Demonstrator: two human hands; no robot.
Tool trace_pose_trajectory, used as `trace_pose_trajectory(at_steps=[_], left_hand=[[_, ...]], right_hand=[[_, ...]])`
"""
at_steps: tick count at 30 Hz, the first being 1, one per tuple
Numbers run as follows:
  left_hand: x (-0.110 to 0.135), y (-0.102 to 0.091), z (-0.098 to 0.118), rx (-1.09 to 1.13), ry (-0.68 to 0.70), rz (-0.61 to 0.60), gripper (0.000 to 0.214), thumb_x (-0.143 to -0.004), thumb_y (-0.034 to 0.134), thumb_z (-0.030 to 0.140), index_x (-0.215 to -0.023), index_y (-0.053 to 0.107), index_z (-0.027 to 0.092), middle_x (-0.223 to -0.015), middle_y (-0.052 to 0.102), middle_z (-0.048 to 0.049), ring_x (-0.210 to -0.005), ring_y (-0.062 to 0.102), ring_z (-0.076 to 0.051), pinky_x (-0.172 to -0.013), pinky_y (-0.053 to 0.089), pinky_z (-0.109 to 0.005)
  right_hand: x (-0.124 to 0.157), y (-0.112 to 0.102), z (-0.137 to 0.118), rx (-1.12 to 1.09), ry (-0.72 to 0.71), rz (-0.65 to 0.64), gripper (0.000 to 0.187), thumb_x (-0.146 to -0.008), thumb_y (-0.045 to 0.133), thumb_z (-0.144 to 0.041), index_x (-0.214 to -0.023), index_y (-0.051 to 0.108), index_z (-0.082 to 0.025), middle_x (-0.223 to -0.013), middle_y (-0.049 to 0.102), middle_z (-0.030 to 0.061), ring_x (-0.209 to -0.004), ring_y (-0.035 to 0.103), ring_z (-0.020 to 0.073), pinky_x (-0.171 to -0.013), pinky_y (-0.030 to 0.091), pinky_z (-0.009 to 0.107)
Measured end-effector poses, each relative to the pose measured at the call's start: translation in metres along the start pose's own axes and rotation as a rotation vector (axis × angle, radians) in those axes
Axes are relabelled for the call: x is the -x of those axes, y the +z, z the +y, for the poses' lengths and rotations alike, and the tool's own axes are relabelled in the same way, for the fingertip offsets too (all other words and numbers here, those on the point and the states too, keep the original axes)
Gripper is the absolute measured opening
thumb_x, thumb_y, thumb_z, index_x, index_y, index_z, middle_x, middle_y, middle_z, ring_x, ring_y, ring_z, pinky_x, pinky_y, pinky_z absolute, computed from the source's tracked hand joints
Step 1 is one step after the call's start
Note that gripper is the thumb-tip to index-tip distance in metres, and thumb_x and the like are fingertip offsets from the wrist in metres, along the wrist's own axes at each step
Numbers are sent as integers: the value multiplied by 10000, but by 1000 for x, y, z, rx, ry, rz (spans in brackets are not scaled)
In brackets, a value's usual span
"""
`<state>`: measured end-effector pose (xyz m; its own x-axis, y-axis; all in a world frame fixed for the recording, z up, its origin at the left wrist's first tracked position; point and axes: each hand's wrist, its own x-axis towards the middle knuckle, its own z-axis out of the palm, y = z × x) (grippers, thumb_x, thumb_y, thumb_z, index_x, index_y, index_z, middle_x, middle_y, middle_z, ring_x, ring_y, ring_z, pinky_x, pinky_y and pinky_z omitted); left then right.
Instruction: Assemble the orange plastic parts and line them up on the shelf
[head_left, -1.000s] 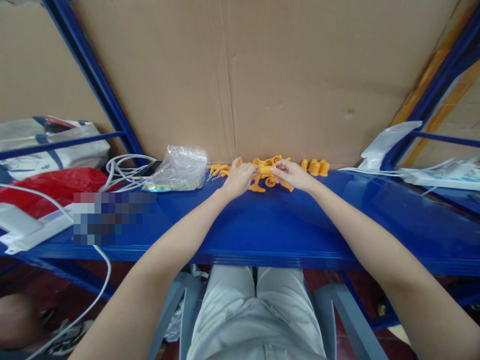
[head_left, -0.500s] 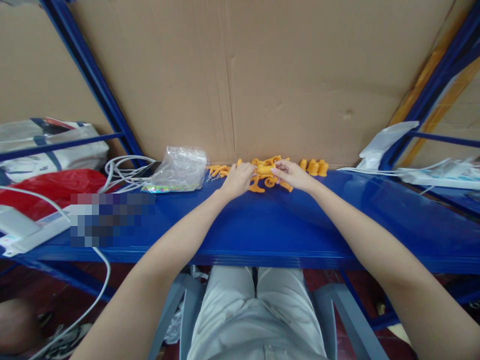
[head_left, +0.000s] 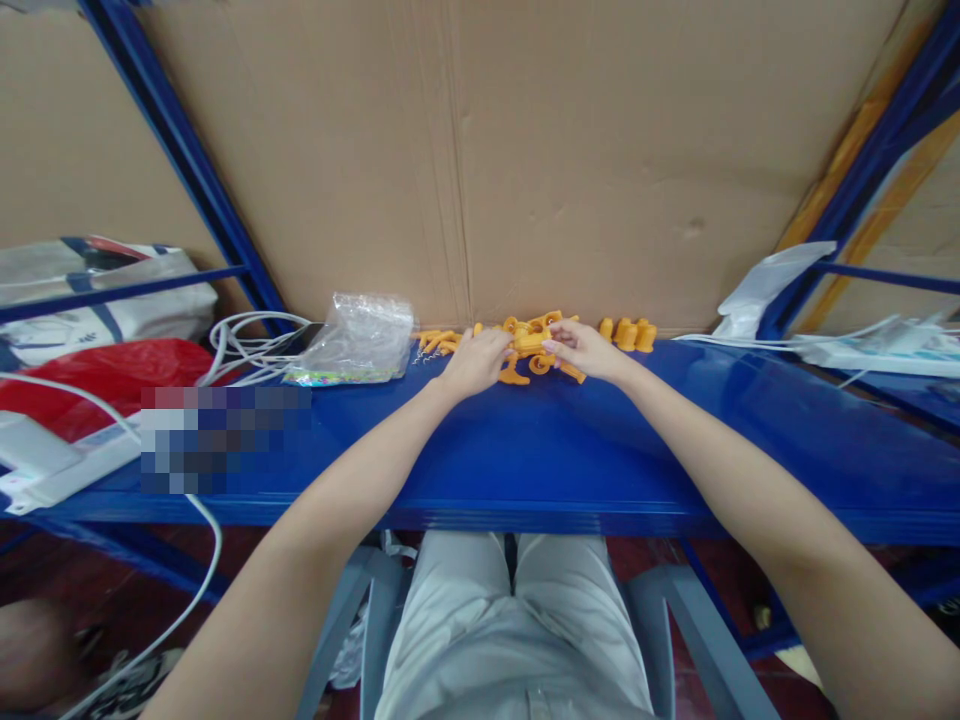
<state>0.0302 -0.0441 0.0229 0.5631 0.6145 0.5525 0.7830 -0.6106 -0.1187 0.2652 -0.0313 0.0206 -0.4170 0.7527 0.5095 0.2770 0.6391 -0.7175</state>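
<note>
A tall sheet of cardboard stands behind the blue table, and I watch the work from the head camera, along the back of that table. My left hand has its fingers curled narrow on the left end of an orange piece; my right hand has thumb and forefinger drawn together at its right end. So the piece sits between the two sets of fingertips, though I cannot tell how firmly each one presses. Just nearer to me than those fingertips lie a curved orange part and a round orange part. Beyond the right fingers, more orange parts lie heaped close to the cardboard. Right of the right hand, a few orange cylinders stand near one another. Left of the left fingers I see slim orange parts with small metal spirals beside them, then a clear plastic bag, and farther left, looped white cables.
</note>
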Motion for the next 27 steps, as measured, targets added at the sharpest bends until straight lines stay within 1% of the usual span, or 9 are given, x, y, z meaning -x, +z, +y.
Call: trace_pose_trajectory(at_steps=[4,8,11,15,20,24,27], left_hand=[[1,-1,0,-3,9,-13,293,-992,419,187,-1159,659,163,-1162,723,-147,-1130,650,-287,-985,430,-459],[1,-2,-1,-20,27,-13,270,-998,420,211,-1108,662,169,-1122,733,-142,-1105,655,-286,-974,423,-451],[1,-2,-1,-28,49,-4,276,-991,410,217,-1077,667,169,-1077,739,-142,-1069,659,-291,-951,427,-453],[1,-2,-2,-26,43,-18,296,-979,396,213,-1080,669,161,-1071,738,-156,-1066,659,-308,-933,427,-463],[1,-2,-2,-3,59,-15,274,-987,403,228,-1071,660,178,-1057,742,-135,-1066,661,-288,-929,421,-436],[1,-5,0,-13,34,-44,259,-992,405,224,-1061,648,169,-1066,739,-142,-1071,666,-291,-934,414,-434],[1,-8,1,-12,28,-62,261,-996,396,230,-1054,642,165,-1071,736,-146,-1071,669,-295,-932,414,-435]], right_hand=[[1,-1,2,-10,-10,-17,421,-832,711,-608,-985,555,-248,-877,610,21,-717,642,182,-684,610,386],[1,-2,6,51,-27,-8,434,-846,690,-614,-1034,566,-242,-913,607,22,-701,622,164,-649,588,350],[0,-3,7,131,-67,8,446,-858,668,-622,-1061,577,-235,-939,608,32,-750,618,171,-693,574,347],[0,-5,5,193,-114,5,444,-865,655,-618,-1070,580,-230,-960,607,48,-831,616,201,-758,558,367],[2,-6,3,254,-132,-3,397,-888,646,-555,-1109,576,-232,-971,612,43,-807,604,196,-758,549,366],[4,-6,-3,301,-148,-7,344,-896,644,-493,-1115,560,-242,-971,613,38,-753,581,185,-733,534,361],[5,-5,-8,320,-165,-1,329,-888,644,-468,-1104,554,-236,-974,610,42,-754,579,185,-735,528,358]])
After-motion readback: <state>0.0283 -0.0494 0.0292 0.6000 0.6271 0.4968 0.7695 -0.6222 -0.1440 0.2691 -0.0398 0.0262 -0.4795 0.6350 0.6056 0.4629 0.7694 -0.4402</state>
